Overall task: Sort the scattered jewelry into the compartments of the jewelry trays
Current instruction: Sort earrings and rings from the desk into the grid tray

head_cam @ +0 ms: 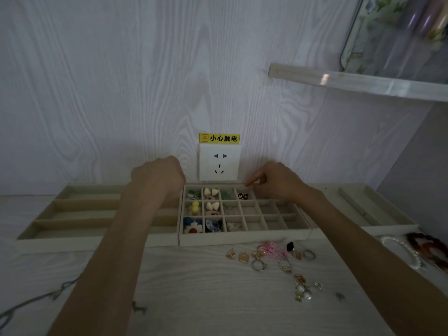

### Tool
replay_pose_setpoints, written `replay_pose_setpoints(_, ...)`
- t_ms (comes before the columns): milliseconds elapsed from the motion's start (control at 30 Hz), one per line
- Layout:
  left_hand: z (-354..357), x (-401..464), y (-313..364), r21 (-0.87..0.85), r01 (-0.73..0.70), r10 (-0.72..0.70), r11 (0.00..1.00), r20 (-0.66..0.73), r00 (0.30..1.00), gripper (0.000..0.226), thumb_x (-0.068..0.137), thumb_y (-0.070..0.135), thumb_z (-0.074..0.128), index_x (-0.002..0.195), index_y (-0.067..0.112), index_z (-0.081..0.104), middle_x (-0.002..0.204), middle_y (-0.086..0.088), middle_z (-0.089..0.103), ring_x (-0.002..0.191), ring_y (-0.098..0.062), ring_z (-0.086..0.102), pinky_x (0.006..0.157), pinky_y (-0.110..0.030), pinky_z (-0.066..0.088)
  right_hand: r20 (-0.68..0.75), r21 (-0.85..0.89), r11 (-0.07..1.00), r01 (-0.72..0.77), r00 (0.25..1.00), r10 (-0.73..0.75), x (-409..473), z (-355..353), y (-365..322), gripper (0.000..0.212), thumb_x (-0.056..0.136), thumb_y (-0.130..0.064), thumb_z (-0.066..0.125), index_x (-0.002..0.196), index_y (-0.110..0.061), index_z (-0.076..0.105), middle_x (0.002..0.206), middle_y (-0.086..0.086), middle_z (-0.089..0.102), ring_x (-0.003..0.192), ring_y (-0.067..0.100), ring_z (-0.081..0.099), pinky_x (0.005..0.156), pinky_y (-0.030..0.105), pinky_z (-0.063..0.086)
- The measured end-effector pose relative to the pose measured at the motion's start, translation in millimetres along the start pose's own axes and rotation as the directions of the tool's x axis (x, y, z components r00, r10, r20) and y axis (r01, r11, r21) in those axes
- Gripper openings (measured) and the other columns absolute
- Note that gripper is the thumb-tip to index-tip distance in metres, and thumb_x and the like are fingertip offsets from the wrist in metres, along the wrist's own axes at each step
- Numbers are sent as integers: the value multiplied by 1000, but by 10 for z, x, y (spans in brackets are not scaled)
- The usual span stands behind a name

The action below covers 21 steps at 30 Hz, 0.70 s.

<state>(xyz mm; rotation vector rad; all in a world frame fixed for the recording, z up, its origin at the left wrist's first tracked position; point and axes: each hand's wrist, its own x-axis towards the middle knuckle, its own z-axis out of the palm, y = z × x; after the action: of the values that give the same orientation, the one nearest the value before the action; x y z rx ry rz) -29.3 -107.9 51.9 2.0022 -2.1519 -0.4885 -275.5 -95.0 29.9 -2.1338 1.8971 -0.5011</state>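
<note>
While both forearms reach forward over the pale wood-grain table [194, 287], the left hand [157, 174] sits at the far left corner of the beige gridded jewelry tray [242, 238], knuckles up and fingers curled out of sight, so whether it grips the rim cannot be told. The right hand [278, 180] hovers at the tray's far edge, its fingers [253, 181] drawn together in a pinch above the top row; anything held between them is too small to make out. Just below that pinch, a pair of small dark round earrings [243, 196] lies in the fourth compartment of the top row. The left columns hold cream heart-shaped pieces [211, 191], yellow beads [195, 206] and a white flower with a red centre [192, 228]. A long-slotted beige tray [60, 242] adjoins on the left, and another beige tray [378, 207] stands to the right. Scattered rings, gold charms and a pink chain [274, 255] lie on the table in front of the gridded tray, with a white pearl bracelet [402, 251] and a reddish bead bracelet [426, 246] further right. A white wall socket [219, 162] under a yellow warning label [219, 138] is behind the tray
</note>
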Motion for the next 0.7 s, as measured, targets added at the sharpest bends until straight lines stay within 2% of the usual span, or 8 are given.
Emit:
replay_pose_setpoints(100,-23,-146,169,4,-169,167,986,-169,971,26,94,15,49,115,25,62,123,-1,58,108,-21,56,97,-42,44,5,-25,1000,-8,1000,8,-4,-26,20,15,82,-21,66,94,-27,74,67,-14,52,69,7,53,55,19,36)
replay_pose_setpoints(200,84,-263,376,-27,-367,344,930,-286,894,27,97,20,44,112,31,64,119,4,60,106,-17,55,92,-40,46,19,-25,1000,14,1000,-14,-12,-71,41,16,83,-18,64,90,-28,74,71,-13,53,66,4,52,55,17,37)
replay_pose_setpoints(300,231,-165,510,78,-469,475,880,-148,867,33,97,17,40,118,28,62,119,-3,55,115,-19,45,92,-39,44,106,-75,996,57,993,-49,-24,-81,33,22,90,-17,55,93,-30,73,90,-10,56,65,2,50,61,17,40)
replay_pose_setpoints(433,366,-45,596,215,-458,462,863,34,886,40,99,24,32,135,32,47,135,-7,42,133,-22,29,102,-40,34,199,-111,991,70,979,-47,-72,-42,7,30,96,-19,45,97,-32,72,98,-10,55,68,0,47,71,23,40)
replay_pose_setpoints(567,429,-24,643,297,-463,464,835,74,883,41,100,31,26,134,36,48,129,-9,41,129,-23,31,97,-37,34,225,-155,986,59,974,-23,-110,-40,41,30,97,-21,43,109,-32,69,126,-6,57,104,13,56,86,27,46)
replay_pose_setpoints(633,469,-10,661,315,-462,461,829,82,884,41,99,30,26,131,33,52,124,-10,41,124,-24,34,92,-35,34,233,-160,985,57,972,-18,-130,-46,36,32,97,-19,42,112,-32,67,127,-5,56,107,14,55,86,26,46)
replay_pose_setpoints(700,504,5,672,328,-459,461,825,78,884,41,99,29,26,130,32,53,123,-10,41,121,-23,35,90,-34,34,241,-160,985,68,970,-27,-141,-48,19,36,96,-16,39,115,-32,66,120,-6,57,95,9,56,75,22,45)
